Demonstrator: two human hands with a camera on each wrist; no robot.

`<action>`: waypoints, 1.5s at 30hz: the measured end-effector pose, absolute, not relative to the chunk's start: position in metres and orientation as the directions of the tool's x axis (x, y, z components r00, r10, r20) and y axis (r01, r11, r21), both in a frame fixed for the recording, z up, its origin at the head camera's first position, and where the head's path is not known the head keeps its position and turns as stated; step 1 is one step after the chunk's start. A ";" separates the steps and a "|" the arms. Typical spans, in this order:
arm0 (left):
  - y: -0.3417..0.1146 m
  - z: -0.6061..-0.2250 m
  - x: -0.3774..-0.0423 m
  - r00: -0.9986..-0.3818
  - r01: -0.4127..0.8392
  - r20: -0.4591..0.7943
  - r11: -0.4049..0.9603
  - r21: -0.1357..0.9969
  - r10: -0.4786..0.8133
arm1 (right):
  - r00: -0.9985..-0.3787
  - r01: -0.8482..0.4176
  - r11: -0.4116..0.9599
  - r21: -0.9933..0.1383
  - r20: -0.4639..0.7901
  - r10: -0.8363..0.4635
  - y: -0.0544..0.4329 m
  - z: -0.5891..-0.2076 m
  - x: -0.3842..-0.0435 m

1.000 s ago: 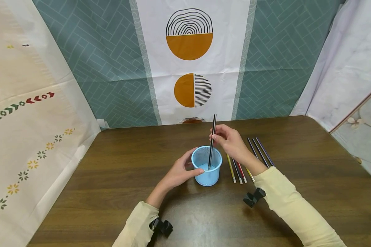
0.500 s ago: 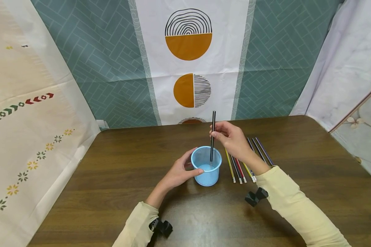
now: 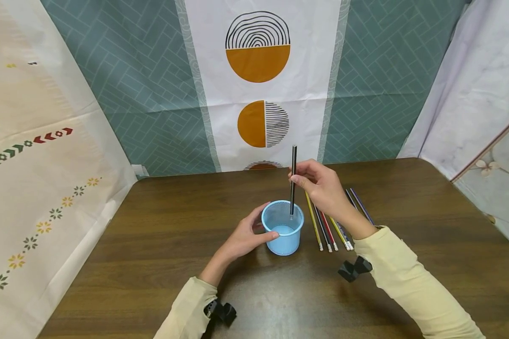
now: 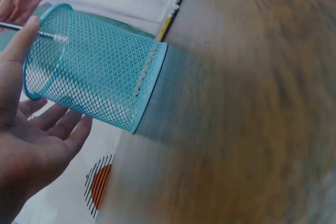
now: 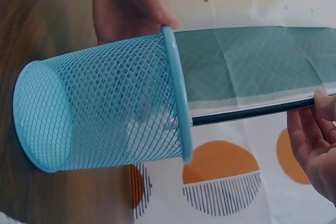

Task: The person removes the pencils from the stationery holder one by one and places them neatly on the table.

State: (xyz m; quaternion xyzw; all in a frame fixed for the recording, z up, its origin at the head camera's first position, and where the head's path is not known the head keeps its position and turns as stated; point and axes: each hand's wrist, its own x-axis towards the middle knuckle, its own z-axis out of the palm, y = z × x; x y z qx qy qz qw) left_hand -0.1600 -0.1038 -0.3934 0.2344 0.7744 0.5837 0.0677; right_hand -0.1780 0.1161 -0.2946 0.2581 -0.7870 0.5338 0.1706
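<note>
A light blue mesh pencil cup [image 3: 283, 246] stands upright on the table. My left hand [image 3: 245, 239] holds it from the left, thumb at the near rim and fingers round the far side. My right hand [image 3: 322, 189] pinches a black striped pencil [image 3: 294, 160] between thumb and fingers above the cup. This pencil is nearly upright, and its lower end, with a pale eraser, is inside the cup just below the rim. Through the mesh in the right wrist view, no other pencil shows inside the cup [image 5: 115, 114].
Right of the cup, several pencils lie side by side on the brown table [image 3: 174, 245], including a yellow pencil [image 3: 315, 226] and a red pencil [image 3: 328, 229]. A purple pencil [image 3: 362, 205] lies farther right, partly behind the right forearm. A patterned cloth [image 3: 161, 94] hangs behind the table.
The right hand has risen with the black pencil, moving slightly right, so the pencil's lower end is higher inside the cup. The left hand and the cup have stayed in place.
</note>
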 end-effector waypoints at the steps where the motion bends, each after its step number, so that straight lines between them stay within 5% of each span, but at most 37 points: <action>1: -0.104 -0.393 -0.160 -0.882 0.280 0.165 0.210 0.937 0.442 | -0.807 -0.590 0.291 -0.753 0.546 -0.223 0.116 -0.294 -0.177; 20: -0.104 -0.395 -0.160 -0.874 0.296 0.190 0.179 0.938 0.447 | -0.755 -0.651 0.299 -0.697 0.633 -0.168 0.121 -0.279 -0.174; 45: -0.102 -0.389 -0.157 -0.877 0.282 0.169 0.196 0.939 0.449 | -0.880 -0.464 0.546 -0.697 0.434 -0.194 0.155 -0.304 -0.197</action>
